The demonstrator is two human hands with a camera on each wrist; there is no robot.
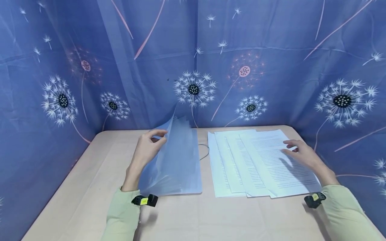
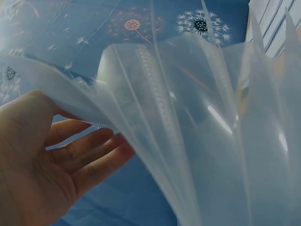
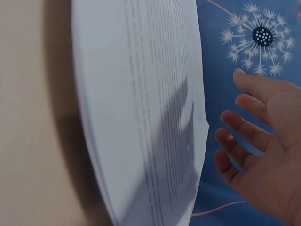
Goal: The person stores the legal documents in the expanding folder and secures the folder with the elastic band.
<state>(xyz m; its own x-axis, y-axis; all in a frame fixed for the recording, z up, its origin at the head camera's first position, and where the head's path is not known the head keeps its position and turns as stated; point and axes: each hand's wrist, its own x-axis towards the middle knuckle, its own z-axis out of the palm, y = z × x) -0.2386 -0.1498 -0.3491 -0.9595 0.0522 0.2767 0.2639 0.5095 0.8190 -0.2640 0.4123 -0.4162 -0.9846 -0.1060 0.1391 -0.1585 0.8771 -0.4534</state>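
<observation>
I'm watching the left hand (image 1: pixel 147 150) pinching a clear sleeve (image 1: pixel 170 127), seemingly to spread the folder (image 1: pixel 184 157), while the loosely bent right hand (image 1: pixel 304 156) is hovering, holding nothing, over papers (image 1: pixel 250 160) lying fanned beside that folder.

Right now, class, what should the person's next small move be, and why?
Probably lower the right hand to pinch the top printed sheet: that hand holds nothing and is apart from the sheet, while the left hand pinches a leaf of the translucent folder.
</observation>
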